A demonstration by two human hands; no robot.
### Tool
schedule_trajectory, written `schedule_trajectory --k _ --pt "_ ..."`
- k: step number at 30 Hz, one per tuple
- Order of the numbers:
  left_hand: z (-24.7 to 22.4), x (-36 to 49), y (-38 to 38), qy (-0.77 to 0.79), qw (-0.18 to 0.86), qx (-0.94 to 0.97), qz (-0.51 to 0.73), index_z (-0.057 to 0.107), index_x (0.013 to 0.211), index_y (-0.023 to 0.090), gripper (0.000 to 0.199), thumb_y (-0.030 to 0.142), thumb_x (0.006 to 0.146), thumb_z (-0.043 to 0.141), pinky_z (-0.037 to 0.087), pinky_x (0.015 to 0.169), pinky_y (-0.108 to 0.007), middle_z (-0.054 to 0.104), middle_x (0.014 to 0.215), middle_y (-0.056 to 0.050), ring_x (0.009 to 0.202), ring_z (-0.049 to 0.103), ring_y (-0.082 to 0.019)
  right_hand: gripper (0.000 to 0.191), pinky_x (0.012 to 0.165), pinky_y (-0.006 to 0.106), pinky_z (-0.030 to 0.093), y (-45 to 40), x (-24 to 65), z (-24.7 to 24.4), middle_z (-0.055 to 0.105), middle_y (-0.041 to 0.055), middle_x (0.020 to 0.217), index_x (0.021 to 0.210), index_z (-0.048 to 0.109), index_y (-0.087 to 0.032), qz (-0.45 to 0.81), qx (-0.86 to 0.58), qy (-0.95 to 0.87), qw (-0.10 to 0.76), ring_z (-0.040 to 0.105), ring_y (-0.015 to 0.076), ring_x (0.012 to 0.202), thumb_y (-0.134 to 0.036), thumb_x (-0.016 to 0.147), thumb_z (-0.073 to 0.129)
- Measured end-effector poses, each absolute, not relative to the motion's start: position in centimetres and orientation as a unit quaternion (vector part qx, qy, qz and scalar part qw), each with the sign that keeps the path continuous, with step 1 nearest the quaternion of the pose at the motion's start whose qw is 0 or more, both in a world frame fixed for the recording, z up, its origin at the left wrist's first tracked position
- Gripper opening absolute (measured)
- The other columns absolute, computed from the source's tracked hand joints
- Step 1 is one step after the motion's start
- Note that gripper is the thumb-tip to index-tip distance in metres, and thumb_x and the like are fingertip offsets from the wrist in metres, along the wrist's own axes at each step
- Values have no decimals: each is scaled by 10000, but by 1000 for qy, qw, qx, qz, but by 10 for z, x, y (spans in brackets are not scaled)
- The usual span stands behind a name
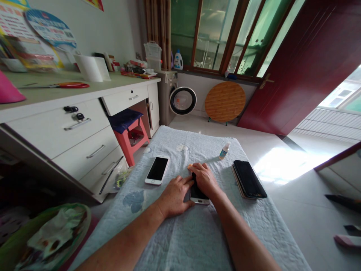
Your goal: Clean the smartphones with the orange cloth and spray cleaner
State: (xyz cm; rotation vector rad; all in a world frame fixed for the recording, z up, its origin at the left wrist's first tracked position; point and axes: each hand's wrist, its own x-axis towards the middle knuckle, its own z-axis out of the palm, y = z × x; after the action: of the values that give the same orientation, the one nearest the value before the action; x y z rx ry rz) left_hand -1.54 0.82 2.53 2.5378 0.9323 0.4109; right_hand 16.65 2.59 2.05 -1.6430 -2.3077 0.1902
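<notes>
A smartphone [200, 198] with a dark screen and a pale lower edge lies flat on the cloth-covered table. Against its left side, my left hand [177, 195] grips it, thumb by the lower corner and fingers higher up. Over the phone's upper part is my right hand [205, 178], its fingers pressed down on a small orange cloth [190, 166]. Only a bit of that cloth shows; the fingers hide the rest. To the left lies a white smartphone [157, 170], screen up. A small spray bottle [224, 151] stands beyond my right hand.
Stacked dark-screened devices [249, 180] lie at the table's right side. A light blue quilted cloth [175, 237] covers the table. On the left are a white desk [64, 131], a pink stool [131, 139] and a waste basket [87, 214].
</notes>
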Motion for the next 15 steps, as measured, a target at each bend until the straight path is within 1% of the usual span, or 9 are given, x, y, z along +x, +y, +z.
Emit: schedule_trajectory --k 5,8,12,15 --pt "25 -15 9 333 206 908 151 491 1314 187 684 421 707 704 368 1017 -451 494 1367 -78 1135 474 -308 447 885 289 338 25 169 21 608 48 1138 1239 591 -263 63 -596 -784 161 490 188 965 -89 876 395" --pt "25 -16 9 337 207 907 145 500 1306 179 677 419 707 704 376 1010 -446 492 1371 -89 1140 476 -306 464 880 290 338 24 175 20 615 56 1117 1232 602 -252 53 -620 -767 159 494 192 963 -77 854 397" --pt "23 -17 9 338 207 907 143 504 1308 194 665 433 717 693 370 1015 -440 485 1385 -87 1164 469 -304 475 869 286 340 21 184 21 624 62 1074 1189 634 -229 37 -647 -745 156 500 189 932 -60 803 416" --pt "22 -18 10 337 209 906 147 501 1311 199 665 435 719 694 364 1021 -429 471 1399 -80 1170 471 -294 450 864 284 344 18 188 23 630 64 1029 1129 666 -211 21 -666 -728 163 499 191 908 -62 769 442"
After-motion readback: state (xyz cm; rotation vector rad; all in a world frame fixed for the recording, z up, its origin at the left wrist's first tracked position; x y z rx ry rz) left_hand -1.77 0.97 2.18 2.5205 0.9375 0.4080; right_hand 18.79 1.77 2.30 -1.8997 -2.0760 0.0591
